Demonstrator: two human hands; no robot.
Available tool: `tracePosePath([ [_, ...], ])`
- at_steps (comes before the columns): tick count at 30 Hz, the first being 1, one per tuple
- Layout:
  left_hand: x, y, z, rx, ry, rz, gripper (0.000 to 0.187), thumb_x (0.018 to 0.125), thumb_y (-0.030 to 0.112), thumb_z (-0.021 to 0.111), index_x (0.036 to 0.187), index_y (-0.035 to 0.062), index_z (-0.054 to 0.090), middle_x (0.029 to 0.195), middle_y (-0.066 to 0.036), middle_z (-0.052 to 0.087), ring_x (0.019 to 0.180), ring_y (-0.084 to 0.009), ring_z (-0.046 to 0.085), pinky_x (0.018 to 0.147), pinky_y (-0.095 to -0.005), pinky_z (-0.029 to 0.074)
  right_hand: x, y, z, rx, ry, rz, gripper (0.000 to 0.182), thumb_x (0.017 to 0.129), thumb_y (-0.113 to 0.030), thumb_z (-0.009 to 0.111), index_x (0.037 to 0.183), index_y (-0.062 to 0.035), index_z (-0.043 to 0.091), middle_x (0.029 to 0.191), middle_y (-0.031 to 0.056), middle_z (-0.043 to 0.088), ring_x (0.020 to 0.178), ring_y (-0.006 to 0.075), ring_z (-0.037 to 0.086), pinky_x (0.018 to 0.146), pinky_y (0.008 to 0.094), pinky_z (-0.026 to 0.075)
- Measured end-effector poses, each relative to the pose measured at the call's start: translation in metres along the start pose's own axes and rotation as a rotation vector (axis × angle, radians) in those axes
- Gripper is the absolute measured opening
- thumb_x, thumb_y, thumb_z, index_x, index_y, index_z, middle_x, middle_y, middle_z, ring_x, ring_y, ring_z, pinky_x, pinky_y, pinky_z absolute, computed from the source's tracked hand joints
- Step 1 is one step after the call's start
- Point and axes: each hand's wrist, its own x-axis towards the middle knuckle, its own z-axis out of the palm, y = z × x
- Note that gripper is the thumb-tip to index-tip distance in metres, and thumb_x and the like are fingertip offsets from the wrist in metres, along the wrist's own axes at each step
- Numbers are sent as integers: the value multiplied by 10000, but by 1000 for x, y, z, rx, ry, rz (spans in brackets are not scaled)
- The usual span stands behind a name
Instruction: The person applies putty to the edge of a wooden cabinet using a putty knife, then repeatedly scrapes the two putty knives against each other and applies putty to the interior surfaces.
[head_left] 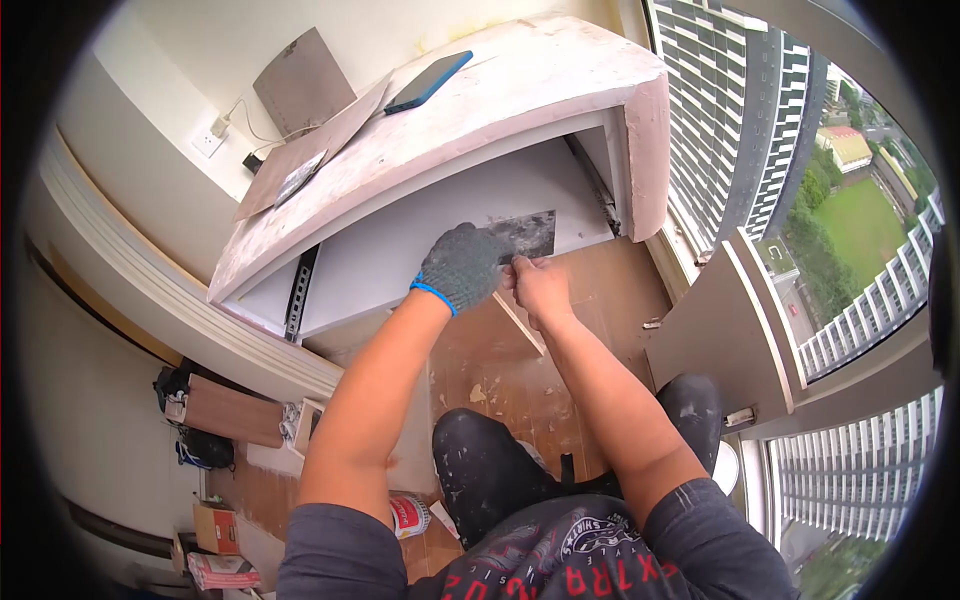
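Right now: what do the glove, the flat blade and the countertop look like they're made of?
Glove on left hand: grey knit fabric, visible weave, blue cuff edge.
Flat blade: likely thin metal, dull grey, smeared; the right hand grips near its edge.
Countertop: probably a board in pinkish laminate or primer, matte, streaked with white dust or filler. Uncertain which.

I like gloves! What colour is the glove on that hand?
Dark grey glove with a blue cuff edge, on the left hand; head view.
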Motion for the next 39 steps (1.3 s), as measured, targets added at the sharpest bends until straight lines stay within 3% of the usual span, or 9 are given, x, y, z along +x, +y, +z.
tracePosePath([
  [12, 22, 11, -2, 93, -105, -14, 298, 770, 247, 688, 1051, 156, 730, 1035, -128, 707, 943, -343, 631, 865, -463, 527, 6, 4, -6, -167, -40, 5, 311, 979, -219, 549, 756, -18, 629, 617, 30, 581, 461, 95, 459, 428, 281, 346],
  [16, 12, 8, -15, -20, -118, 31, 345, 704, 224, 718, 1041, 150, 727, 1043, -142, 703, 931, -351, 632, 864, -456, 529, 4, -2, -7, -64, -65, 1, 332, 978, -212, 546, 713, -21, 608, 594, 35, 569, 447, 105, 454, 433, 289, 343],
  [20, 28, 16, -1, 113, -116, 3, 422, 727, 222, 723, 1149, 221, 707, 1087, -134, 705, 945, -359, 638, 858, -462, 535, 5, 3, -8, -137, -66, -17, 341, 973, -232, 547, 724, -13, 626, 590, 41, 577, 471, 122, 478, 462, 305, 374],
  [23, 29, 24, -28, 16, -266, 1, 433, 697, 234, 747, 1128, 200, 713, 1089, -135, 705, 980, -368, 637, 857, -473, 531, 0, -4, -11, -120, -68, -16, 381, 974, -249, 544, 680, -23, 629, 562, 43, 565, 481, 126, 495, 474, 310, 375],
  [26, 22, 20, -9, -21, -30, 43, 445, 637, 245, 773, 1064, 135, 714, 1088, -144, 702, 980, -379, 641, 861, -477, 528, -12, -18, -12, -282, -22, -129, 418, 969, -259, 551, 631, -24, 621, 541, 50, 564, 498, 128, 526, 490, 309, 392],
  [30, 47, 23, -14, 125, -239, 23, 560, 583, 223, 813, 1126, 146, 697, 1076, -150, 701, 973, -364, 642, 861, -473, 529, -7, -15, -12, -171, -66, 14, 410, 951, -273, 580, 638, -14, 641, 541, 55, 573, 498, 138, 545, 509, 325, 420],
  [33, 30, 20, -11, -89, -50, 72, 585, 538, 197, 825, 1104, 121, 700, 1051, -151, 701, 978, -362, 633, 854, -473, 528, -1, -5, -12, -219, -21, -80, 407, 946, -279, 593, 629, -27, 636, 533, 35, 553, 475, 133, 515, 489, 314, 394],
  [36, 40, 21, -4, 28, -108, 1, 562, 537, 187, 821, 1080, 104, 699, 1031, -148, 699, 961, -356, 631, 845, -467, 532, 5, 9, -11, -227, -15, -151, 396, 946, -268, 597, 636, -23, 629, 539, 23, 553, 466, 129, 495, 478, 309, 382],
  [39, 49, 18, -12, 49, -139, 24, 489, 611, 205, 791, 1084, 117, 703, 1025, -129, 704, 949, -350, 632, 843, -458, 528, 0, 0, -10, -157, -39, -52, 372, 951, -241, 587, 659, -16, 632, 574, 34, 584, 478, 114, 490, 473, 302, 374],
])
